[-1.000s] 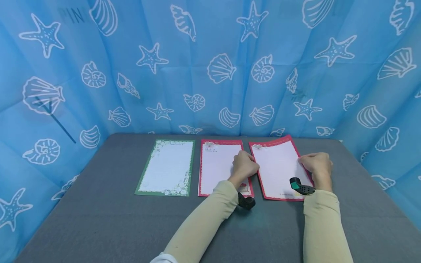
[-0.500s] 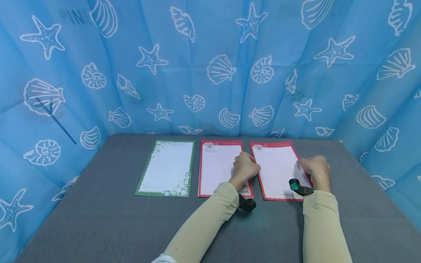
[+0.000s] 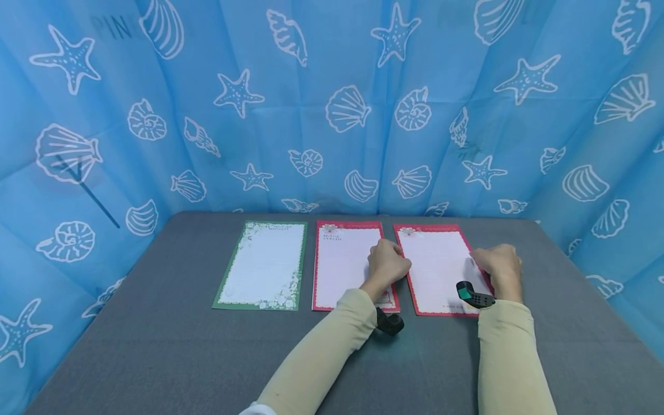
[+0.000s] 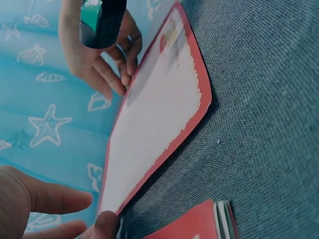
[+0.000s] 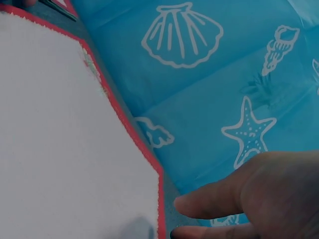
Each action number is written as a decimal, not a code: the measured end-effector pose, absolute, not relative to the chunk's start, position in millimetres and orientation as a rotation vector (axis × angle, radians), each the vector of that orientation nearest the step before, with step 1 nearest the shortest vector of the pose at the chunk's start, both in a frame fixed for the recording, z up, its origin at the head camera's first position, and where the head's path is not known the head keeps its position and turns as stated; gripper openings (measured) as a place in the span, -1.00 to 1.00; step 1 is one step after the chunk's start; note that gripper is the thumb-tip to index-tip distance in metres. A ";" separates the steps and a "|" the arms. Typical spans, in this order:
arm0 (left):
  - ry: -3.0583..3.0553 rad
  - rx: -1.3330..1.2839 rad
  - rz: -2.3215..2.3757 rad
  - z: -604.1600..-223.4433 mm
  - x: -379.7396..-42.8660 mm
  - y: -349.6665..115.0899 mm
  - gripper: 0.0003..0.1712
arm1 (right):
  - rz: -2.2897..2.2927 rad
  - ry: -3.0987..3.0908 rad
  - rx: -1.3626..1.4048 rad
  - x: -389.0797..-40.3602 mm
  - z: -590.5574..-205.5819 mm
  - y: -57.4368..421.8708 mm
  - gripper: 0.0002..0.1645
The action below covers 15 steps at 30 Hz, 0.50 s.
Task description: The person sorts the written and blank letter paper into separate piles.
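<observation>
A red-bordered sheet of letter paper [image 3: 436,259] lies at the right of the row, its corner flowers at the far left. My left hand [image 3: 387,264] is at its left edge; in the left wrist view one fingertip [image 4: 106,224] meets the paper's corner while the thumb stands apart. At the opposite long edge is my right hand [image 3: 500,266], its fingers loosely bent beside the border in the left wrist view. The right wrist view shows that thumb [image 5: 209,199] just off the red edge. Partly under my left forearm lies a second red-bordered pad [image 3: 342,265].
A green-bordered sheet [image 3: 264,265] lies at the left of the row. The grey cloth-covered table [image 3: 155,346] extends in front, and a blue shell-print curtain [image 3: 311,115] hangs behind it. Black camera bands [image 3: 474,295] sit on the wrists.
The right sheet's raised far edge has come down flat on the table. My right hand has lowered slightly with it; my left hand has hardly moved.
</observation>
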<state>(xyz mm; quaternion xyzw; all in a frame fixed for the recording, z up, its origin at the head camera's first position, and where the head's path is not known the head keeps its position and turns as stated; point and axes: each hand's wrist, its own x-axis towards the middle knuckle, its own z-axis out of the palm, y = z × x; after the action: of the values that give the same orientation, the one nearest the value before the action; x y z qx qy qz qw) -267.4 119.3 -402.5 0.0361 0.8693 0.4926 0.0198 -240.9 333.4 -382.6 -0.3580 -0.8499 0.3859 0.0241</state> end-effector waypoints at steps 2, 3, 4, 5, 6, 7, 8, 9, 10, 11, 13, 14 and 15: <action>2.706 0.119 1.541 -402.2 -267.1 118.0 -0.95 | 1.186 -2.600 -1.093 -240.9 -381.0 331.7 -0.39; 2.709 0.128 1.551 -401.8 -267.0 116.9 -0.96 | 1.187 -2.591 -1.085 -241.0 -379.8 330.7 -0.41; 2.706 0.128 1.567 -401.5 -266.8 115.6 -0.90 | 1.186 -2.582 -1.073 -240.9 -378.2 329.8 -0.43; 2.702 0.134 1.579 -401.2 -266.7 113.8 -0.85 | 1.183 -2.593 -1.061 -240.9 -376.2 328.6 -0.43; 2.697 0.140 1.593 -400.6 -266.6 111.6 -0.82 | 1.176 -2.611 -1.044 -241.0 -374.1 327.2 -0.42; 2.694 0.150 1.602 -400.3 -266.6 109.1 -0.80 | 1.175 -2.635 -1.023 -241.0 -372.3 326.1 -0.41; 2.686 0.159 1.618 -399.9 -266.7 106.1 -0.79 | 1.171 -2.656 -1.005 -241.3 -370.5 324.5 -0.39; 2.678 0.169 1.629 -399.5 -266.9 102.9 -0.78 | 1.165 -2.675 -0.987 -241.6 -368.7 323.0 -0.37; 2.677 0.185 1.639 -399.4 -267.2 99.4 -0.76 | 1.159 -2.690 -0.972 -242.1 -366.9 321.1 -0.36; 2.679 0.201 1.643 -399.0 -267.4 95.7 -0.74 | 1.157 -2.707 -0.960 -242.9 -365.7 319.3 -0.34; 2.691 0.236 1.646 -398.5 -268.5 88.0 -0.73 | 1.164 -2.700 -0.947 -246.9 -366.1 316.5 -0.34; 2.692 0.254 1.650 -398.0 -269.0 83.9 -0.73 | 1.172 -2.699 -0.939 -248.7 -365.9 314.8 -0.34; 2.700 0.269 1.646 -397.2 -269.5 79.4 -0.72 | 1.186 -2.700 -0.932 -250.6 -366.1 313.3 -0.34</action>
<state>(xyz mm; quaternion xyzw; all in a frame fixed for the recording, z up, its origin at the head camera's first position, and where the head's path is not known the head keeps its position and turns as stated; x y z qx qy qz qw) -269.5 79.4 -397.2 0.0847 0.8506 0.5187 -0.0160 -250.6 313.3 -366.1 -0.3014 -0.8727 0.3833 0.0244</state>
